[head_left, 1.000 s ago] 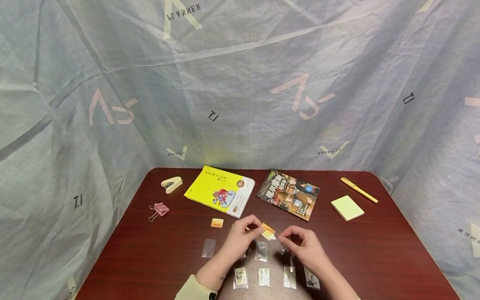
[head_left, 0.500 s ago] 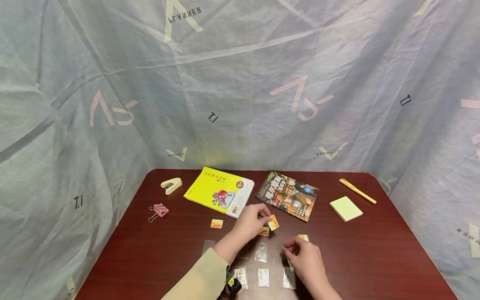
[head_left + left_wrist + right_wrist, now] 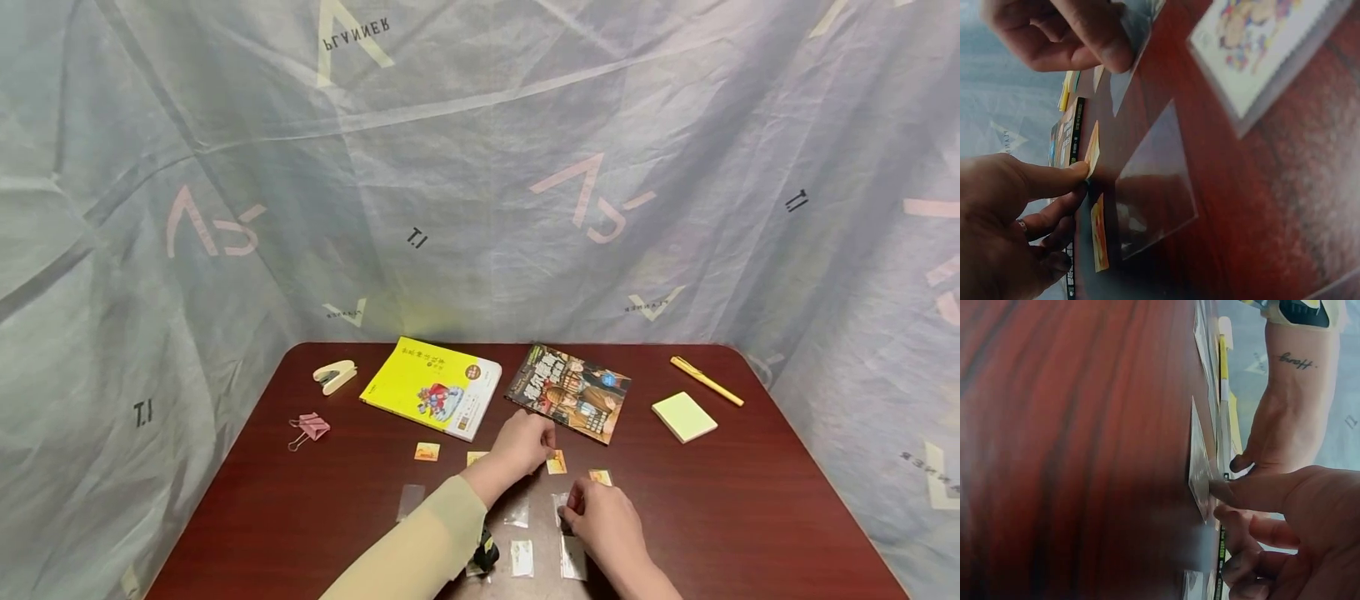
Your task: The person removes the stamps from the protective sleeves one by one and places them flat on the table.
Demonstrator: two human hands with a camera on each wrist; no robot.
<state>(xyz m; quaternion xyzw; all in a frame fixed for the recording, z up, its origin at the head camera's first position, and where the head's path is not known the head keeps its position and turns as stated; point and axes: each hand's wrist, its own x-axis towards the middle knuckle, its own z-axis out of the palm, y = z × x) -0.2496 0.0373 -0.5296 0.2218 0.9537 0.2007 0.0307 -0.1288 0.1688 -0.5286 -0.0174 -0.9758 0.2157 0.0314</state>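
My left hand (image 3: 523, 442) pinches a small orange-and-yellow stamp (image 3: 556, 462) between thumb and index finger, low over the table in front of the dark book. In the left wrist view, that stamp (image 3: 1092, 153) stands tilted at the fingertips, and another orange stamp (image 3: 1099, 234) lies beside it. My right hand (image 3: 603, 517) pinches the edge of a clear plastic sleeve (image 3: 559, 504); in the right wrist view the thumb is at the sleeve (image 3: 1199, 472). Behind the right hand lies one more orange stamp (image 3: 600, 477). Further sleeves are partly hidden under my left forearm.
Nearer me are sleeved stamps (image 3: 522, 558). At the back lie a yellow book (image 3: 420, 379), a dark comic-style book (image 3: 570, 392), a cream stapler (image 3: 335, 377) and a pink binder clip (image 3: 311, 427). A sticky-note pad (image 3: 684, 416) and yellow pen (image 3: 707, 381) lie right.
My left hand has moved away from the right hand, back and rightward, lowering the stamp towards the table. The right hand has come down slightly onto the clear sleeve.
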